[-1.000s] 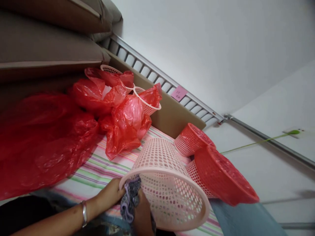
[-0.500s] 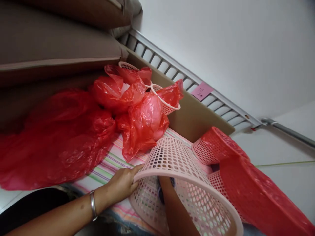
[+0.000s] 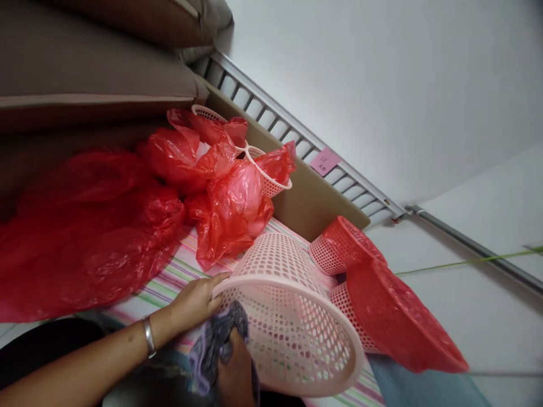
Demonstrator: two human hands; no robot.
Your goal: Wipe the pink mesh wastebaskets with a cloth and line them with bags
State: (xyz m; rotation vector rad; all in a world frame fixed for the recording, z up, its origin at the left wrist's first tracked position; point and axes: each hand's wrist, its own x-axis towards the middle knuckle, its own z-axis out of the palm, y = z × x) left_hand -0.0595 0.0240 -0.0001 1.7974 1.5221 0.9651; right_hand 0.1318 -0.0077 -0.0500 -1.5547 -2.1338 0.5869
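Observation:
A pink perforated plastic basket [image 3: 297, 328] lies tilted on its side on a striped sheet [image 3: 169, 282], its wide mouth toward me. My left hand [image 3: 197, 299], with a silver bangle at the wrist, is closed on the left part of the rim. In front of the mouth, at its lower left, my right hand [image 3: 235, 362] is closed on a dark grey cloth [image 3: 216, 339] with a light purple edge. The cloth hangs beside the rim and partly hides the right fingers.
Two smaller baskets [image 3: 326, 254] lined with red plastic bags [image 3: 394, 316] lie to the right. Crumpled red bags [image 3: 229, 198] and more baskets [image 3: 271, 183] are piled at the back left. A metal rail [image 3: 305, 135] with a pink note [image 3: 324, 161] runs along the wall.
My right hand has come out of the basket with the cloth and now shows at the lower left of its mouth. My left hand stays on the rim. The view has shifted slightly right.

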